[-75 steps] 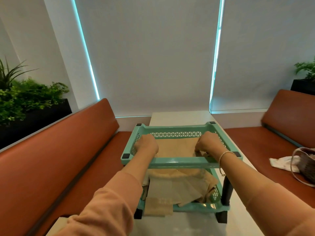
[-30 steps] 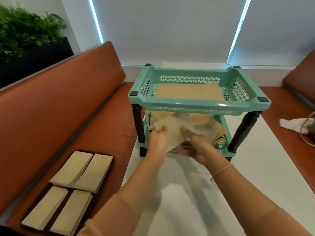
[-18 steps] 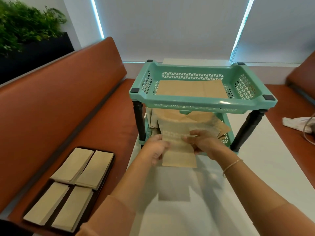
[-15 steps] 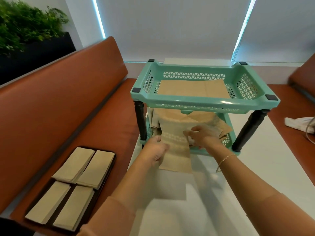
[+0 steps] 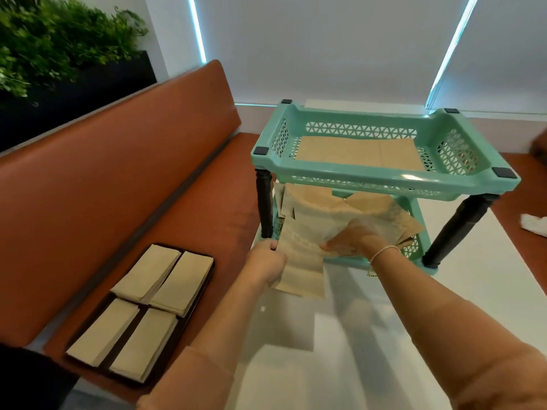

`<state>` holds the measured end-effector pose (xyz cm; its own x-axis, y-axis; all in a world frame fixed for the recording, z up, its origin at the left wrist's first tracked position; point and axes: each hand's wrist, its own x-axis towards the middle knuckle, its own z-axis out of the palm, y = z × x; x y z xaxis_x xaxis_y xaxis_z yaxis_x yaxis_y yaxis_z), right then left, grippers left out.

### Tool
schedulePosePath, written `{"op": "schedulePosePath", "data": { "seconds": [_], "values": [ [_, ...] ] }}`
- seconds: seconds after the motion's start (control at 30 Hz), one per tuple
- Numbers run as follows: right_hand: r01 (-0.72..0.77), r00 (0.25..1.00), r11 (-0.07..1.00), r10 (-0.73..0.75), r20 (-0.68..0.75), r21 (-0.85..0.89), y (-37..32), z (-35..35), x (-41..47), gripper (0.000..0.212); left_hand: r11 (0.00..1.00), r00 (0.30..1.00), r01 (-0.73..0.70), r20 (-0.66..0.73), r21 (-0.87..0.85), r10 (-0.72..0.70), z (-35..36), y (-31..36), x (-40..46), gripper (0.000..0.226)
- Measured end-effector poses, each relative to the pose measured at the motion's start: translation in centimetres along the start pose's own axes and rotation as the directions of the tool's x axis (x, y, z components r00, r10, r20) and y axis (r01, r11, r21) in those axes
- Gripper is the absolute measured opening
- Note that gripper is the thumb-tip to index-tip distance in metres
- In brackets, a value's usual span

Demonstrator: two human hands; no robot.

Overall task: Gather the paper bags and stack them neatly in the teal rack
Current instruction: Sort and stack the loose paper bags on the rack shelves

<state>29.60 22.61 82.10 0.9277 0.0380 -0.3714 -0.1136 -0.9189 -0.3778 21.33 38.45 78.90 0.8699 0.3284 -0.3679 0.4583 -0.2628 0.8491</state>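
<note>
Your left hand [image 5: 268, 261] gripped the left edge of a paper bag [image 5: 300, 261] that hung out over the front of the teal rack's [image 5: 384, 184] lower shelf, fingers curled round the paper. Your right hand [image 5: 353, 235] reached into that lower shelf and lay on the loose pile of bags [image 5: 381, 211] there; motion blur hid its fingers, so whether it pinched a bag or only pressed on the pile could not be told.

The rack stood on the white table [image 5: 414, 335] and had two shelves on black legs [image 5: 264, 208]. The upper shelf held brown bags lying flat [image 5: 355, 152], side by side in a neat layer. The lower shelf held a jumbled heap of bags, overlapping at different angles, some corners poking past the shelf's right side; their number could not be counted.

On the orange bench seat [image 5: 118, 179] to your left sat a black tray [image 5: 207, 279] holding four stacks of flat paper bags [image 5: 139, 315], arranged two by two. A white cloth [image 5: 534, 224] lay on the seat at the far right. Green plants [image 5: 59, 39] filled the planter behind the bench.
</note>
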Motion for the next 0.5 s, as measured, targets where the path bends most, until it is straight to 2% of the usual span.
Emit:
{"op": "schedulePosePath", "data": {
  "seconds": [0.1,0.17,0.2,0.3,0.33,0.4,0.47,0.5],
  "values": [
    [-0.064,0.998,0.977,0.059,0.028,0.205,0.2,0.0,0.7,0.03,1.0,1.0,0.005,-0.009,0.003,-0.004,-0.4,0.2,-0.1,0.018],
    [-0.064,0.997,0.96,0.053,0.047,0.272,0.3,-0.2,0.7,0.019,1.0,1.0,-0.002,-0.017,-0.005,0.002,-0.5,0.2,-0.1,0.019],
    [-0.047,0.999,0.956,0.043,0.021,0.29,0.4,-0.5,0.8,0.012,1.0,1.0,-0.005,-0.018,-0.011,0.004,-0.5,0.2,-0.1,0.019],
    [-0.044,0.989,0.945,0.088,-0.121,0.325,1.2,-2.2,0.0,0.012,0.999,1.0,0.009,-0.009,-0.047,-0.009,-0.5,0.1,-0.5,0.016],
    [-0.071,0.981,0.916,0.135,-0.137,0.395,1.4,-2.8,-0.7,0.01,0.998,1.0,0.013,-0.01,-0.057,-0.013,-0.5,0.1,-0.6,0.015],
    [-0.051,0.971,0.825,0.172,-0.165,0.563,2.0,-3.4,-1.6,0.007,0.997,1.0,0.008,-0.014,-0.071,-0.009,-0.3,0.1,-0.8,0.013],
    [-0.004,0.976,0.63,0.17,-0.133,0.777,2.6,-3.1,-3.2,0.011,0.994,1.0,-0.009,-0.024,-0.105,0.007,0.2,0.0,-0.7,0.014],
    [-0.026,0.977,0.521,0.193,-0.089,0.853,2.9,-2.8,-3.9,0.012,0.991,1.0,-0.014,-0.026,-0.135,0.01,0.6,0.1,-0.7,0.015]
  ]
}}
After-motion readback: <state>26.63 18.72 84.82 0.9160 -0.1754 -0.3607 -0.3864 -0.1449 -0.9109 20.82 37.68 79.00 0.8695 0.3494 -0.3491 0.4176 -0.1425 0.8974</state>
